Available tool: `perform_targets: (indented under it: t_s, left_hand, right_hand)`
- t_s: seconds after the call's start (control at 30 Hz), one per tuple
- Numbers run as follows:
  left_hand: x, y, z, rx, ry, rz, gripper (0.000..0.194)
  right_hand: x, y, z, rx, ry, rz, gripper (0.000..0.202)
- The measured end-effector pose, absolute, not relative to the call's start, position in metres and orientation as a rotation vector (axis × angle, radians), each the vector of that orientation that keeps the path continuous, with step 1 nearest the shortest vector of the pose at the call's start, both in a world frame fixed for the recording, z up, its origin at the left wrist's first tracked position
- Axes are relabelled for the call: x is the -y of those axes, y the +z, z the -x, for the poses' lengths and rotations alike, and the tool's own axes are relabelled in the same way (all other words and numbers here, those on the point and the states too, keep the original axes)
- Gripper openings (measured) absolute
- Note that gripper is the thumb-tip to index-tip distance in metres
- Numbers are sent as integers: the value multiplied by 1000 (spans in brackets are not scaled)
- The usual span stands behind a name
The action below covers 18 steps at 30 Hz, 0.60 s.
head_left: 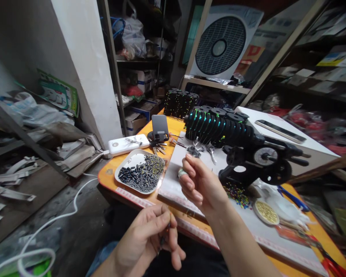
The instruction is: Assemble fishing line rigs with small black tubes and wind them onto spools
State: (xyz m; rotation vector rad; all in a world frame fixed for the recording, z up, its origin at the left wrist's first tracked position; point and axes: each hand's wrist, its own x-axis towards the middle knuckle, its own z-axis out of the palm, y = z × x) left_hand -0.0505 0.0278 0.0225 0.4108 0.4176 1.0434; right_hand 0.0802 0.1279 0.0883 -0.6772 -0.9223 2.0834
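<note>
My left hand [154,232] is low in the middle, before the table's front edge. Its thumb and index finger pinch together, and small dark pieces [163,239] show between the fingers; their kind is unclear. Higher and to the right, my right hand [200,181] hangs over the light work board [173,181], fingers curled in. A whitish-green wrap [181,173] shows at one finger; whether the hand holds anything is hidden. Left of it, a white tray [118,161] holds many small black cylinders. Behind it stands a black machine [219,127] with a row of discs and a round dial.
Colourful small beads [238,194] lie under the machine beside a white dish [255,213] of pale gold bits. A white power bank [128,144], keys [158,147] and a grey phone-like slab [160,127] are at the back left. A phone [279,130] rests on a white box [320,152].
</note>
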Motion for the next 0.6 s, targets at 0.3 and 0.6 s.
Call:
perform_targets:
  t_s: [0.3,0.6]
  left_hand:
    - [-29,21,50,-464,1054,-461,23]
    - [-33,11,60,-1035,1158,-975,50]
  right_hand:
    - [-127,87,-81,1082,2021,724,37]
    - [-138,94,-106,1835,594,1211,27]
